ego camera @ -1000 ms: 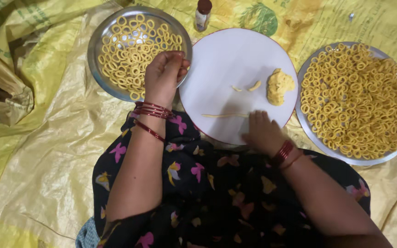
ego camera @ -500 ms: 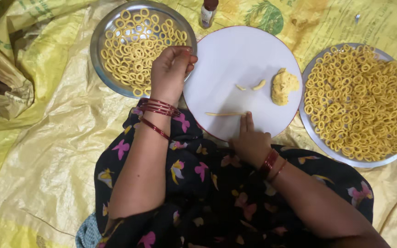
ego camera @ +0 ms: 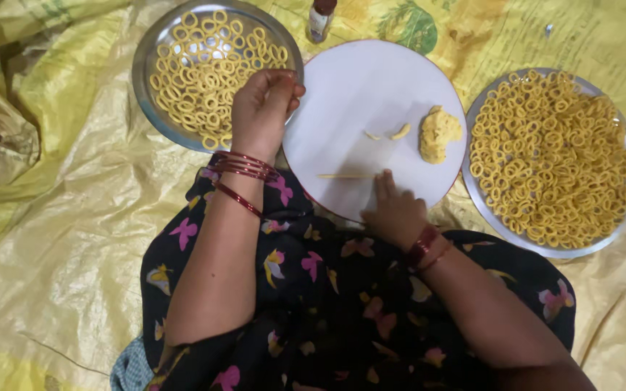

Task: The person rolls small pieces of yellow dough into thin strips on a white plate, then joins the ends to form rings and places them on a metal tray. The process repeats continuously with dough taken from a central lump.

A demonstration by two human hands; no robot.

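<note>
Rolling is seen to be under way at the right hand (ego camera: 397, 211), which is laid flat and unclenched, fingers extended, on the near edge of the white round board (ego camera: 356, 94); a thin dough strand (ego camera: 345, 176) lies just off the fingertips, to their left, touching them or very nearly so (contact cannot be settled from this view). The flat palm is judged suited to rolling rather than gripping. The left hand (ego camera: 261, 112) is held with fingers drawn together at the right rim of the left steel plate (ego camera: 146, 72); whether a ring is pinched there cannot be told, as the fingertips are curled under. Dough rings (ego camera: 197, 80) are spread in that plate just beyond this hand, presumably so that finished pieces can be set down within short reach. A dough lump (ego camera: 437, 132) and two small dough scraps (ego camera: 389, 133) are noted on the board, beyond the right hand. A fuller steel plate of rings (ego camera: 552, 159) is placed further right. A small bottle (ego camera: 320, 18) stands past the board, and yellow sheeting (ego camera: 59, 239) lies under everything.
</note>
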